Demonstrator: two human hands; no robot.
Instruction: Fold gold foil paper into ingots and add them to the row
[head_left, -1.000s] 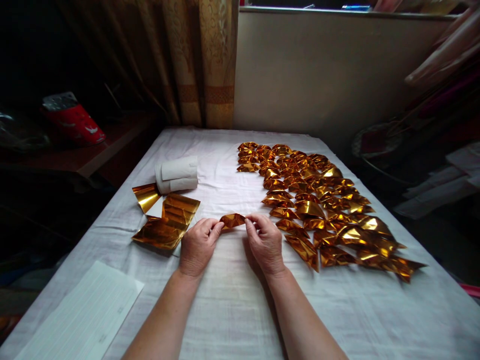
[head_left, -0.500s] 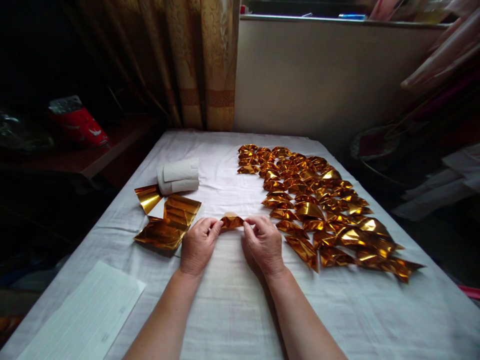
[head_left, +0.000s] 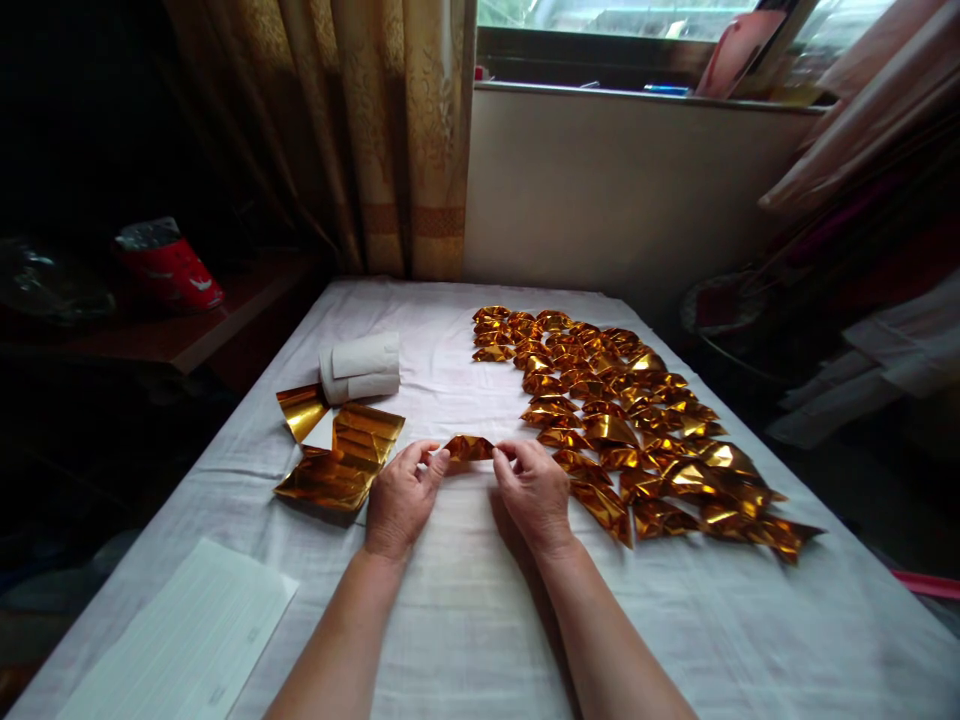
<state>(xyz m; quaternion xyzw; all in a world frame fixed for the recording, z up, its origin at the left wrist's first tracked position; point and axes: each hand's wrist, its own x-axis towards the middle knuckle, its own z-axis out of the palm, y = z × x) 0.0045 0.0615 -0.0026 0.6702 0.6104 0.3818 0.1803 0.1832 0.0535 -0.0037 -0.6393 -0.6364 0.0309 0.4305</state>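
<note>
Between my two hands a folded gold foil paper ingot [head_left: 470, 448] is stretched level above the white cloth. My left hand [head_left: 405, 495] is closed, pinching its left tip between thumb and fingers. At its right tip my right hand [head_left: 534, 490] pinches the same piece. Just right of that hand lie several rows of similar folded gold foil pieces [head_left: 607, 430]. To the left of my left hand are loose gold foil sheets [head_left: 341, 470], one of them curled.
A white paper roll [head_left: 361, 366] lies behind the foil sheets. Lined paper [head_left: 180, 640] rests at the table's front left. Beyond the white-covered table [head_left: 442, 300] are a curtain [head_left: 375, 140] and a windowsill [head_left: 570, 88]; a red container [head_left: 172, 270] stands on a side shelf.
The camera has tilted up, so more of the window shows and the table sits lower in view. Both hands still hold the foil piece by its ends.
</note>
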